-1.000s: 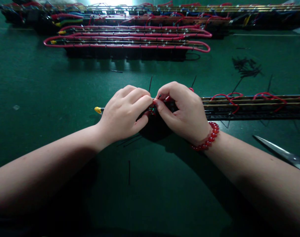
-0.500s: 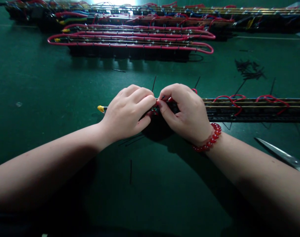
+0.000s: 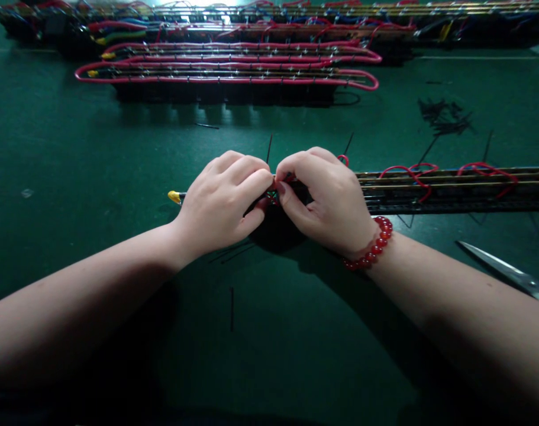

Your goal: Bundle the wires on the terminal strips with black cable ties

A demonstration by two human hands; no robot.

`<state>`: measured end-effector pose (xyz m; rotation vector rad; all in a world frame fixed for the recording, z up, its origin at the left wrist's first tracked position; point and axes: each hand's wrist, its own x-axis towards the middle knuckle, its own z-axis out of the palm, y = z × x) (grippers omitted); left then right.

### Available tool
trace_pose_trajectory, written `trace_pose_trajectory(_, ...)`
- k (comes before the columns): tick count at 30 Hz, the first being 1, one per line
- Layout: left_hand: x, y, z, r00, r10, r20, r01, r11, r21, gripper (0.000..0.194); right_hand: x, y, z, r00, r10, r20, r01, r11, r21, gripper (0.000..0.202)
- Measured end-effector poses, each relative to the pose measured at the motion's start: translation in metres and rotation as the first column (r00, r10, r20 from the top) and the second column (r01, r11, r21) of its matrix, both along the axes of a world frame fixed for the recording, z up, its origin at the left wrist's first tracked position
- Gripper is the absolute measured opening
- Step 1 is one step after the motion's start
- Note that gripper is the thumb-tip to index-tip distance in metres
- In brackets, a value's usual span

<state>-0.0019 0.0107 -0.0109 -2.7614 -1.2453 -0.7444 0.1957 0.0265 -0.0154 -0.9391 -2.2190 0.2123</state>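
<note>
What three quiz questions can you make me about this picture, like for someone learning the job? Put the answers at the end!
1. Pick one: what colour is the bracelet?
a) yellow
b) red
c) blue

2. True or false: one of the hands is holding the scissors.

3. Fill in the missing word: the left hand and the right hand are both at a long strip that has loops of thin red ____.

Key:
1. b) red
2. False; the scissors lie on the green table, apart from both hands.
3. wires
</note>
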Motion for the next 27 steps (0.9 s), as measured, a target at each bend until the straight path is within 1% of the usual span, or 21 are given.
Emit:
trace_pose_trajectory(5,-0.0005,-0.0001,-0.0005,1.000,-0.013,0.009,0.012,1.000,0.027,0.013,-0.0002,-0.0002,0.0003,1.000,0.003,-0.002,-0.004,1.000,-0.016,0.016)
trace_pose_trajectory(9,-0.0006,0.0001,0.0001,1.000,-0.004,-0.002,0.004,1.000,0.021,0.014,-0.0003,-0.0004,0.0011,1.000,0.002,0.000,-0.002,1.000,-0.019,0.015)
trace_pose_trajectory(14,-0.0005,0.0000,0.0012,1.000,0.007,-0.013,-0.007,1.000,0.001,0.015,-0.0002,0.0000,0.0024,0.999,-0.001,0.048,0.000,1.000,0.014,0.012)
trace_pose_trajectory(20,-0.0011,0.0003,0.0002,1.000,0.005,-0.006,-0.005,1.000,-0.015,0.017,0.0003,-0.0003,0.0017,0.998,-0.011,0.056,0.009,0.999,0.039,0.010)
trace_pose_trajectory(27,-0.0008,0.0007,-0.0009,1.000,-0.008,0.001,0.008,0.999,0.031,0.014,0.0005,0.0003,-0.0004,0.999,0.001,0.046,-0.004,0.998,0.062,0.011)
